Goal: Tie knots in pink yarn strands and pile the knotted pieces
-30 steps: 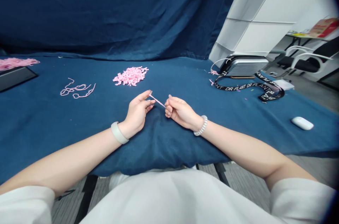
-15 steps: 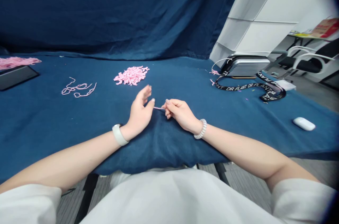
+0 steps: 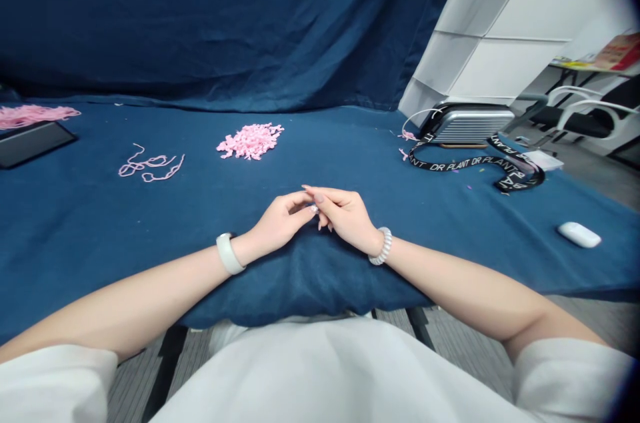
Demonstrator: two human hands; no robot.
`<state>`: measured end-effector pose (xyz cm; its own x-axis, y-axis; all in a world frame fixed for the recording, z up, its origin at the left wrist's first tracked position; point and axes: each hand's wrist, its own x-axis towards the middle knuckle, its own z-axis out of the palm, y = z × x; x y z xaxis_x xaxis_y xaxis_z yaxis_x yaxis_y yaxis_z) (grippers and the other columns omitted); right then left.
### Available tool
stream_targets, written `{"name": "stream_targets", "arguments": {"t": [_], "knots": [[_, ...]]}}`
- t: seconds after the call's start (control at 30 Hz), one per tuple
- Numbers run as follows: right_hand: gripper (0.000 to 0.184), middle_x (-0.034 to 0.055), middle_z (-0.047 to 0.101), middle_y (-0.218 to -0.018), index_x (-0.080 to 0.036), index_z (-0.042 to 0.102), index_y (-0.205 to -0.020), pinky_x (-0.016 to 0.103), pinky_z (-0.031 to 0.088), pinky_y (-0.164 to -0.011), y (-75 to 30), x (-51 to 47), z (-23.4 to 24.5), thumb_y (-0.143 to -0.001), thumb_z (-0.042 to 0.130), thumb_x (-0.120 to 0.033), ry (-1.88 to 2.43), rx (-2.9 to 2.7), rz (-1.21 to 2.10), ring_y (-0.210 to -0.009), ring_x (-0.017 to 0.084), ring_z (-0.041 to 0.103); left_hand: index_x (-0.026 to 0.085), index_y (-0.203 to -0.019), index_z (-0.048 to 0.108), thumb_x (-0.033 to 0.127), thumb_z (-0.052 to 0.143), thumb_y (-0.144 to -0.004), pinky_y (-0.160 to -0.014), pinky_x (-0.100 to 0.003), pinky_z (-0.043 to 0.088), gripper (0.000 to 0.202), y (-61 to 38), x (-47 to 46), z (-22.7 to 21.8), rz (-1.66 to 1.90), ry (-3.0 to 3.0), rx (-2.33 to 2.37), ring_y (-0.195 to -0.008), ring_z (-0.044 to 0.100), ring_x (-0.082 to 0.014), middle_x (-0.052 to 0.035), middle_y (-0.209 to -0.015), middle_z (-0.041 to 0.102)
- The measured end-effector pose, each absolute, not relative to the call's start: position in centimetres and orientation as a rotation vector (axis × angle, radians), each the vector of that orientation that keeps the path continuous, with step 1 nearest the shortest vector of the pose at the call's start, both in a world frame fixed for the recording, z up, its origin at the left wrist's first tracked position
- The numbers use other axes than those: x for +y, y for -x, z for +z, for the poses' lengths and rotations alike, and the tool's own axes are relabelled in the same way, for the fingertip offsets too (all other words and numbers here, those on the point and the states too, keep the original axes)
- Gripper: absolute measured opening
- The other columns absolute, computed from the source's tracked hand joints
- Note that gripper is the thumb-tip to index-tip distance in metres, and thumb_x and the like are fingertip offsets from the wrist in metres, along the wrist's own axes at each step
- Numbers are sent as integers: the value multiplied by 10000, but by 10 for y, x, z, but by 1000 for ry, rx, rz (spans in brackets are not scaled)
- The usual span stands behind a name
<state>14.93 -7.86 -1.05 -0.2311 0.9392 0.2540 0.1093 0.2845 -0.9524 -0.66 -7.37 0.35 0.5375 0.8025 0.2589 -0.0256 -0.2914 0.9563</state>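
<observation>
Over the near middle of the blue cloth, my two hands meet at the fingertips. My left hand [image 3: 279,224], with a pale bangle at the wrist, has its thumb and fingers brought together against the right fingertips. My right hand [image 3: 349,217], wearing a coiled bracelet, is closed in a pinch. The pink string it held a moment ago is now hidden behind the fingers. Beyond the hands lies a heap of small pink knotted string pieces [image 3: 251,141]. Some loose pink strings [image 3: 150,163] lie curled to the left.
Blue cloth [image 3: 125,229] covers the table. At the far left, pink strands [image 3: 37,116] lie behind a dark tablet-like object [image 3: 37,143]. On the right are a lettered black strap [image 3: 450,164], a silver ribbed case [image 3: 475,125] and a white oval object [image 3: 579,234]. A blue curtain hangs behind.
My left hand has moved right and its raised, spread fingers have come down and closed at the right fingertips. The short string seen between the hands is now covered. My right hand has barely moved.
</observation>
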Motion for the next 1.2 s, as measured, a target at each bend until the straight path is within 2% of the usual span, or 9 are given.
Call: {"name": "stream_targets", "arguments": {"t": [0.23, 0.5, 0.6, 0.7, 0.8, 0.93, 1.03, 1.2], "knots": [[384, -54, 466, -409, -193, 664, -1101, 215, 372, -453, -149, -86, -3, -845, 506, -430, 1018, -1611, 1034, -370, 70, 408, 126, -796, 684, 270, 530, -839, -816, -323, 444, 216, 6, -71, -1, 843, -1499, 527, -776, 626, -196, -85, -786, 684], [382, -35, 501, -469, -164, 686, -1050, 192, 334, -401, -147, -88, -1, -853, 492, -427, 999, -1634, 1121, -375, 56, 398, 130, -774, 680, 222, 549, -820, -811, -294, 444, 166, 8, -67, 0, 726, -1610, 545, -803, 628, -186, -71, -806, 688], [401, -46, 455, -435, -160, 682, -1056, 190, 332, -403, -148, -87, -3, -860, 473, -440, 985, -1631, 1150, -375, 58, 397, 126, -734, 659, 223, 541, -828, -815, -299, 442, 179, 8, -69, 0, 741, -1610, 556, -798, 626, -187, -71, -781, 678], [423, -66, 419, -415, -183, 608, -1177, 189, 349, -408, -148, -85, -5, -869, 460, -432, 953, -1604, 1177, -372, 62, 394, 126, -747, 629, 244, 540, -835, -803, -317, 448, 171, 7, -71, -1, 794, -1538, 536, -773, 623, -187, -71, -763, 663], [487, -71, 454, -451, -222, 465, -1309, 194, 384, -410, -148, -83, -7, -863, 474, -417, 910, -1569, 1237, -391, 77, 429, 126, -745, 606, 263, 551, -832, -771, -324, 449, 172, 6, -70, -3, 830, -1436, 504, -726, 611, -182, -66, -725, 640], [543, -55, 507, -556, -241, 350, -1369, 216, 462, -510, -147, -80, -10, -857, 495, -350, 850, -1587, 1281, -504, 94, 515, 131, -810, 606, 268, 551, -824, -697, -318, 452, 148, 5, -65, -8, 886, -1178, 471, -656, 578, -166, -50, -708, 608], [575, -57, 504, -576, -235, 333, -1378, 217, 475, -550, -147, -77, -11, -838, 521, -291, 866, -1588, 1275, -550, 95, 536, 137, -840, 608, 241, 591, -788, -702, -307, 454, 118, 6, -62, -12, 945, -1019, 511, -678, 566, -153, -43, -772, 602], [586, -54, 525, -570, -207, 355, -1372, 210, 463, -524, -148, -75, -12, -814, 530, -252, 942, -1613, 1235, -540, 97, 546, 137, -757, 588, 189, 584, -787, -777, -267, 439, 60, 7, -61, -10, 1051, -867, 609, -783, 562, -133, -40, -835, 598]]}}
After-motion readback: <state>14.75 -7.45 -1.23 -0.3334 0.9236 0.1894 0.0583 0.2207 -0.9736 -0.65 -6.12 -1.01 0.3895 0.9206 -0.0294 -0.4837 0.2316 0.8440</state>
